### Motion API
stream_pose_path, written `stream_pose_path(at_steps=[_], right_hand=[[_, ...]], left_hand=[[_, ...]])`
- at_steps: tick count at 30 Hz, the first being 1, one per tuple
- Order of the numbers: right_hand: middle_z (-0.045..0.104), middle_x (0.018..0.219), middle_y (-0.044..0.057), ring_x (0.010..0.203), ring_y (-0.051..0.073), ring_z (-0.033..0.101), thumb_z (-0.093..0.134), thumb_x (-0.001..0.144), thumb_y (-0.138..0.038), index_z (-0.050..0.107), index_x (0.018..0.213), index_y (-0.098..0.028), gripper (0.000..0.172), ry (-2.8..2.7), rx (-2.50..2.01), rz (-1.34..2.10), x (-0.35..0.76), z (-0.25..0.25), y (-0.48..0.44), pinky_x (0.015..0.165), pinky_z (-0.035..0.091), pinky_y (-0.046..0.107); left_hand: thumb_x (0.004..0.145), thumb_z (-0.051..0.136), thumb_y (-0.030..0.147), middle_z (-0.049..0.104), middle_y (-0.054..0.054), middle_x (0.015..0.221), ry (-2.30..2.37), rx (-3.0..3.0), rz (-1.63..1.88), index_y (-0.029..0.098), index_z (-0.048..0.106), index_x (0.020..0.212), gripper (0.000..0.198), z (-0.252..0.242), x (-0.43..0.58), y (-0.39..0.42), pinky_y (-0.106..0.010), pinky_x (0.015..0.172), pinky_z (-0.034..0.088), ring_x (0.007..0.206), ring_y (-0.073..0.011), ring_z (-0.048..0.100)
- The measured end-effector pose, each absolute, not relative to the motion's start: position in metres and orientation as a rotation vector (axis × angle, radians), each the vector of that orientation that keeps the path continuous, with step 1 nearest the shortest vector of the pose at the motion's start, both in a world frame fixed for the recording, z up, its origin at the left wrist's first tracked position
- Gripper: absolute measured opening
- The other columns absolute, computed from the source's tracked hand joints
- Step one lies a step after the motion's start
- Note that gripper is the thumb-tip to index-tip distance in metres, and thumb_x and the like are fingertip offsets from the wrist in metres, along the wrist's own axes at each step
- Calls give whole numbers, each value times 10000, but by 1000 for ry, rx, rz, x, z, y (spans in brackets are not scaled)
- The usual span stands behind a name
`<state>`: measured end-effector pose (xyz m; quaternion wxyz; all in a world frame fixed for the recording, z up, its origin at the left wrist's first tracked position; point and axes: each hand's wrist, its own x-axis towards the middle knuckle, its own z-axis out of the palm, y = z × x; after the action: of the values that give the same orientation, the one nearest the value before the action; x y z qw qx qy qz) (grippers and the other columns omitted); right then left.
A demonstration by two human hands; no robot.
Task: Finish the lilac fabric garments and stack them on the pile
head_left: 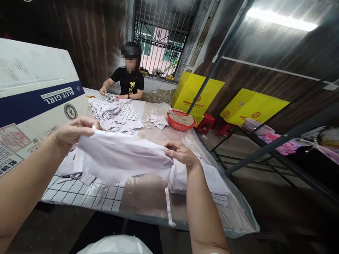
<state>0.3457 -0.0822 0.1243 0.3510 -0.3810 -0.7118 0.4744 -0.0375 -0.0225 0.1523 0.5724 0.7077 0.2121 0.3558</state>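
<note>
Both hands hold a thin white cloth piece (124, 155) stretched out above the table. My left hand (79, 129) pinches its upper left corner. At the upper right corner, my right hand (182, 153) grips the edge between thumb and fingers. A narrow white strip (168, 206) dangles below the right end; whether it is joined to the cloth is hard to tell. Partly behind my right forearm lies a stack of similar white cloth (214, 181) with wavy edges. Loose cloth pieces (70, 164) lie under and beyond my left hand.
A plastic-covered table (148, 199) spans the front. To the left stands a large cardboard box (39, 81). A red basket (182, 121) holds brown cardboard. Across the table, a person (129, 77) handles cloth beside a heap of pieces (106, 109). A metal post (209, 76) rises at right.
</note>
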Motion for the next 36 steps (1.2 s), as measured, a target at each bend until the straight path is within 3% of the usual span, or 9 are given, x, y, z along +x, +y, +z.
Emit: stream_pose_path(at_steps=[3,9,13,16,21,24,29,33,36], right_hand=[[515,691,-26,631,107,422,673,819,-527,635,767,-171,361,-1822,-1120,1077,344,111,-74,588,350,231],[513,707,-23,669,124,430,654,801,-617,592,720,-200,429,-1529,-1035,915,347,78,-64,664,381,256],[461,653,-35,603,113,380,633,804,-653,559,709,-207,462,-1434,-997,894,349,80,-68,587,344,243],[467,652,-39,588,103,384,635,812,-634,582,762,-189,451,-1601,-1072,1044,349,87,-74,549,318,228],[529,696,-35,650,106,459,672,823,-466,631,776,-151,321,-2116,-1242,1235,344,83,-75,611,357,224],[564,710,-21,689,127,500,629,855,-373,642,764,-158,234,-2202,-1278,1003,344,80,-71,659,381,241],[681,867,46,862,196,590,571,878,-205,678,853,-186,112,-2199,-1407,284,355,89,-64,830,373,329],[705,973,70,992,235,589,565,889,-165,680,897,-194,119,-2157,-1537,-180,366,96,-60,931,287,413],[682,1043,80,1040,247,550,567,882,-164,686,891,-196,124,-2187,-1531,-303,371,104,-46,932,284,423]], left_hand=[[704,798,464,621,-63,643,637,1655,588,147,660,630,353,125,-39,-7,-236,473,392,549,-142,538],[779,730,500,505,-40,631,413,1661,799,152,580,587,425,101,-32,4,-283,605,415,655,-167,496],[768,738,469,494,-44,668,392,1590,839,159,543,607,400,101,-32,9,-293,613,414,698,-180,496],[741,735,466,458,-31,617,387,1538,979,171,500,591,406,105,-33,11,-311,615,430,693,-187,487],[759,652,413,365,-16,524,256,1554,1110,178,439,535,388,110,-30,5,-356,603,441,608,-173,434],[793,627,420,394,-27,529,282,1621,1059,180,480,545,375,109,-33,7,-325,547,414,605,-177,441],[845,650,473,592,-62,718,584,1955,837,175,647,660,350,117,-48,21,-315,655,476,737,-193,532],[783,679,597,694,-98,954,950,2307,747,143,730,786,457,130,-47,29,-283,769,472,853,-199,577],[747,667,643,732,-92,935,1135,2379,761,133,732,788,515,140,-37,38,-263,747,455,810,-182,581]])
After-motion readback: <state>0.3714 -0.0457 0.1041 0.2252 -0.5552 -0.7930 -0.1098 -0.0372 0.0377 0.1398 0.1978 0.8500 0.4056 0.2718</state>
